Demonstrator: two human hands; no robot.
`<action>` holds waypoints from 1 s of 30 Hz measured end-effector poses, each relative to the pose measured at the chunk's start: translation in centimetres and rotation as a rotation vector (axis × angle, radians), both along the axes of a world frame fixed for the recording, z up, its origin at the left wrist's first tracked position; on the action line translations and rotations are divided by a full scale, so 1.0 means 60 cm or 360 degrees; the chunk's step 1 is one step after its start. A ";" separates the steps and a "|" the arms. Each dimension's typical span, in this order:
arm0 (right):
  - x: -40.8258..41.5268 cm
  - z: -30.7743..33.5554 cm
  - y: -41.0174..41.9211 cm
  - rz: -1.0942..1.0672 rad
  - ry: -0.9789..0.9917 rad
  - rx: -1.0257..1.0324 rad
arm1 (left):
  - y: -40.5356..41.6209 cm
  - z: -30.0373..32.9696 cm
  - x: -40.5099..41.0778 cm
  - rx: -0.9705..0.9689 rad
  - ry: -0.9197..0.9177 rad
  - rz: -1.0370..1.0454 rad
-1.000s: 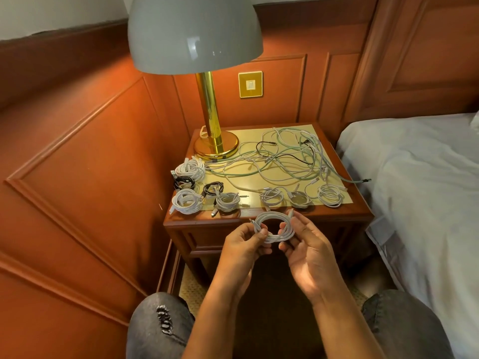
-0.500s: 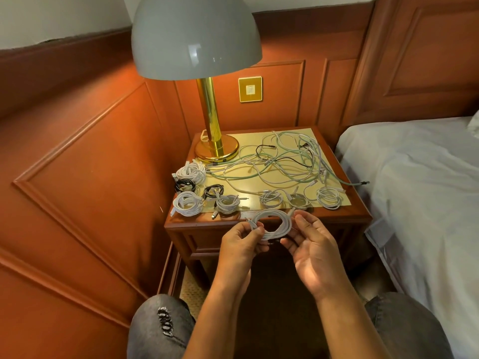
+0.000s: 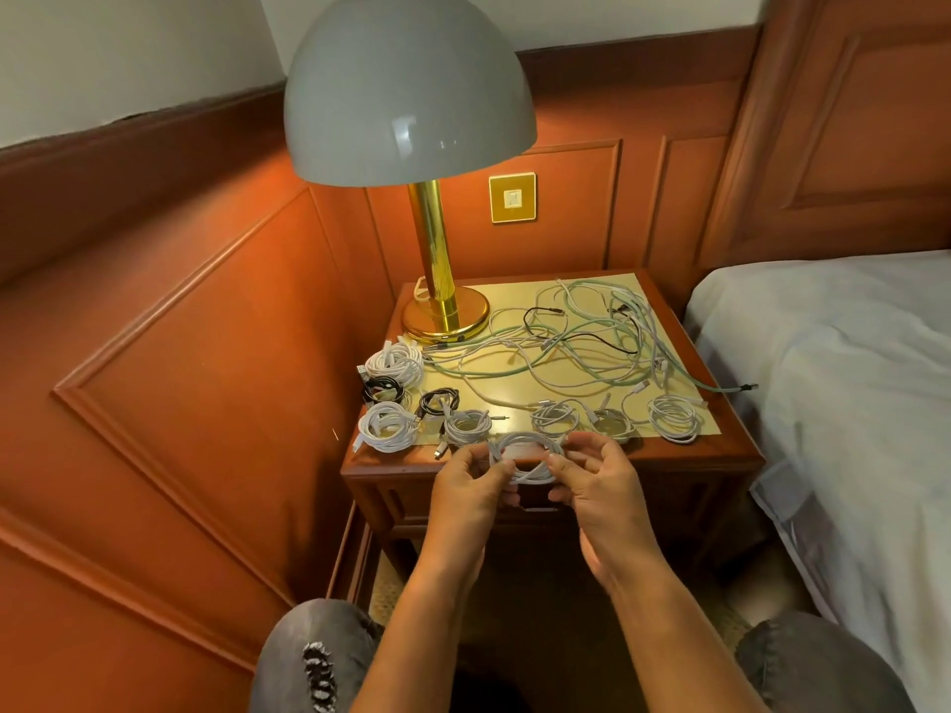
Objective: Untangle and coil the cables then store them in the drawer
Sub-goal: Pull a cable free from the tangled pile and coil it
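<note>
While both hands work at the front edge of the nightstand point(image 3: 731, 455), a white cable coil point(image 3: 525, 458) hangs between them, just above the wood. Left hand point(image 3: 471, 488) pinches the coil's left side between thumb and fingertips; right hand point(image 3: 597, 483) pinches its right side likewise. Finished coils point(image 3: 388, 427) sit in rows along the front and left of the top. Loose tangled cables point(image 3: 571, 342) spread across the rear half, beside the brass lamp point(image 3: 445, 311). One green cable end point(image 3: 741, 388) overhangs toward the bed point(image 3: 849, 383).
</note>
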State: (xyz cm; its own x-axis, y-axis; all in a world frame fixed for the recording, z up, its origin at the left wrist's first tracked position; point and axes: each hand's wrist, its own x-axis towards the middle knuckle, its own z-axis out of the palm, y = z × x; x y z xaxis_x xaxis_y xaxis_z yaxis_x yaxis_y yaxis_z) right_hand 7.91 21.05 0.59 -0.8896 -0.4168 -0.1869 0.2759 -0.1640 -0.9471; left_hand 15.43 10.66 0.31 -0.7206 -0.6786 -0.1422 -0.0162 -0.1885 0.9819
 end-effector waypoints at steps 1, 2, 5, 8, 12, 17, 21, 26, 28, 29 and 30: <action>-0.007 0.000 -0.013 0.0004 0.0009 0.0031 | -0.009 -0.002 -0.006 -0.0006 -0.0011 0.0037; -0.015 -0.001 -0.026 0.0014 0.0019 0.0064 | -0.019 -0.004 -0.011 -0.0008 -0.0013 0.0074; -0.041 -0.008 -0.059 0.0025 0.0057 0.0150 | -0.047 -0.012 -0.034 -0.0008 -0.0032 0.0134; -0.077 -0.015 -0.074 -0.0040 0.0092 0.0220 | -0.068 -0.019 -0.073 -0.0043 -0.0072 0.0056; -0.140 -0.024 -0.078 -0.0156 0.0195 0.0447 | -0.076 -0.026 -0.141 -0.0110 -0.0182 -0.0059; -0.199 -0.043 -0.078 -0.0153 0.0382 0.0797 | -0.074 -0.038 -0.199 -0.0149 -0.0357 -0.0069; -0.214 -0.054 -0.080 -0.0064 0.0583 0.1070 | -0.080 -0.049 -0.216 -0.0291 -0.0529 -0.0084; -0.212 -0.049 -0.079 0.0017 0.0931 0.1365 | -0.080 -0.065 -0.223 -0.0569 -0.0751 -0.0147; -0.210 -0.047 -0.078 0.0054 0.0988 0.1413 | -0.076 -0.064 -0.220 -0.0624 -0.0799 -0.0174; -0.210 -0.047 -0.076 0.0074 0.0996 0.1431 | -0.074 -0.064 -0.219 -0.0641 -0.0815 -0.0184; -0.210 -0.048 -0.074 0.0091 0.1002 0.1452 | -0.073 -0.063 -0.218 -0.0670 -0.0830 -0.0195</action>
